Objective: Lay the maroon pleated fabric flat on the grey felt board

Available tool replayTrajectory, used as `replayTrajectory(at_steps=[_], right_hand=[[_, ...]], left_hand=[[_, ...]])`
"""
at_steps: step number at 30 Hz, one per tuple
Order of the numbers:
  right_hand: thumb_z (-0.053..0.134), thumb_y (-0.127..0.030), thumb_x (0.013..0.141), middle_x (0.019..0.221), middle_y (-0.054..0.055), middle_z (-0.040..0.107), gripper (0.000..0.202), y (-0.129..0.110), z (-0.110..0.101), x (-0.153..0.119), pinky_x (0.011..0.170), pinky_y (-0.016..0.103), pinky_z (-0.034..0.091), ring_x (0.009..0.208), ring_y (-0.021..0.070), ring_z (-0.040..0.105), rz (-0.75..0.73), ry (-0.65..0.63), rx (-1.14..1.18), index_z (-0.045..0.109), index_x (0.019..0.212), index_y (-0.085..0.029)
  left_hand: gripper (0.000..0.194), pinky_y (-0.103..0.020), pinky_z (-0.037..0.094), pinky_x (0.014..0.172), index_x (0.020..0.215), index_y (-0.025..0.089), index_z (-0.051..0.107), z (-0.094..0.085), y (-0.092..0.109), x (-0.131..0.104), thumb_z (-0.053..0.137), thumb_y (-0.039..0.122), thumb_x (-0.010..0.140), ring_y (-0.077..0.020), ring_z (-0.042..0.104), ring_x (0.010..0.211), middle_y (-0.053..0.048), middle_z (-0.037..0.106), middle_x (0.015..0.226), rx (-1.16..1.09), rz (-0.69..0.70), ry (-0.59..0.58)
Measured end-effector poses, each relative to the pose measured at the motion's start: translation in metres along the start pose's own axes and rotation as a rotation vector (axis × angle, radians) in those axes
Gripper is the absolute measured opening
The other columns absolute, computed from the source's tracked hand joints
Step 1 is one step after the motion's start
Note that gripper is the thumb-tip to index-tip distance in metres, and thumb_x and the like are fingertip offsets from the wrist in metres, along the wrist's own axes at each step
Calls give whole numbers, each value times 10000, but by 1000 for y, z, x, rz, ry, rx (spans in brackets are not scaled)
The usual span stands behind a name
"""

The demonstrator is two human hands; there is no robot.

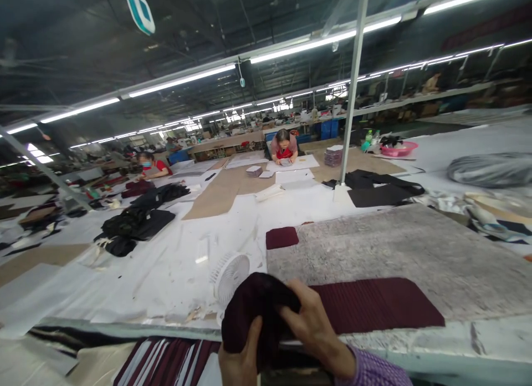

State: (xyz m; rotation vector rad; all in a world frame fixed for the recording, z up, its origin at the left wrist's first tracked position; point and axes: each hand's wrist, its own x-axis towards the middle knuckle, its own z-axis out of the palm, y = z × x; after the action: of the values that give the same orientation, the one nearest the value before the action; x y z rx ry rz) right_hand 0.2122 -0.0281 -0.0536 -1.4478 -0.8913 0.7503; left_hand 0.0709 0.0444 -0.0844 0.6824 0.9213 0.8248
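Both hands hold one dark red cloth (253, 314) low at the near edge of the desk (166, 264), just in front of the small white fan (229, 275). The right hand (316, 330) lies on top of the cloth with its fingers pressed down and curled over it. The left hand (241, 361) comes up from below with its thumb pushed into the cloth; its other fingers are hidden, so I cannot tell how they sit. The cloth is bunched up, not flat. It could slip out and drop past the desk edge, because it hangs partly off the desk. It is also very near the fan, so a loose corner could brush the fan or knock it over. Right of the fan lies a long dark red strip (374, 305) on a grey speckled mat (394, 247), touching the right hand's side. A pull on the cloth could drag that strip crooked. A small dark red piece (281, 237) sits behind the fan, well apart from the hands. Other people work far behind the fan.
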Motion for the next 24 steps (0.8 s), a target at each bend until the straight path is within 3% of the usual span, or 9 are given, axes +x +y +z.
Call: replayTrajectory(at_steps=[5,8,12,15,17,18,21,23,24], right_hand=[[601,-284,662,751,37,633,281,-1,-42,21,689,322,493,680,175,582,104,-283,132,630,899,-137],[597,-232,671,730,14,601,193,-5,-56,28,621,267,435,670,151,533,81,-205,52,614,845,-149],[609,-120,620,655,-32,490,103,-17,-75,31,582,244,326,641,126,409,-29,-91,-150,531,642,-184],[636,-96,587,620,-44,507,124,-24,-92,36,543,233,306,595,117,410,-39,-215,-208,557,628,-182],[663,-89,567,609,-48,544,138,-25,-101,42,515,224,305,563,112,434,-22,-325,-203,599,650,-179],[676,-78,547,592,-52,549,149,-25,-105,45,510,222,307,550,109,439,-18,-362,-191,604,633,-177],[726,-95,527,620,-44,591,176,-22,-114,56,581,232,372,607,125,498,-12,-374,-107,623,642,-181],[706,-280,668,839,-1,666,211,-19,-119,61,706,267,438,770,165,579,11,-329,6,657,860,-208],[603,-420,777,980,29,668,301,-18,-122,63,764,297,458,870,184,601,23,-312,64,632,1004,-225]], left_hand=[[701,-470,441,1019,1215,240,565,25,16,-2,820,165,566,-303,618,1088,-49,735,1054,-58,-125,-80],[721,-463,369,1076,1252,241,541,21,10,3,815,192,587,-303,566,1163,-62,726,1078,-10,-145,-105],[483,-446,307,1110,1042,270,697,6,1,8,709,545,645,-325,415,1299,-66,722,1088,-40,-218,-231],[560,-440,266,1127,1110,256,674,21,10,8,647,600,670,-330,342,1346,-61,618,1278,-52,-153,-489],[598,-423,257,1126,1178,237,633,42,19,11,670,558,674,-328,351,1342,-69,582,1322,74,-61,-669],[615,-426,280,1111,1183,231,627,54,22,13,705,533,653,-336,387,1317,-76,594,1306,178,-20,-702],[496,-435,418,973,1044,168,696,81,21,22,792,385,608,-350,593,1088,-112,713,1080,469,-6,-607],[410,-411,485,855,948,127,713,91,16,26,787,362,621,-317,673,902,-116,749,914,393,-74,-482],[392,-396,503,814,932,121,710,95,13,26,781,361,630,-297,688,843,-111,754,872,298,-111,-418]])
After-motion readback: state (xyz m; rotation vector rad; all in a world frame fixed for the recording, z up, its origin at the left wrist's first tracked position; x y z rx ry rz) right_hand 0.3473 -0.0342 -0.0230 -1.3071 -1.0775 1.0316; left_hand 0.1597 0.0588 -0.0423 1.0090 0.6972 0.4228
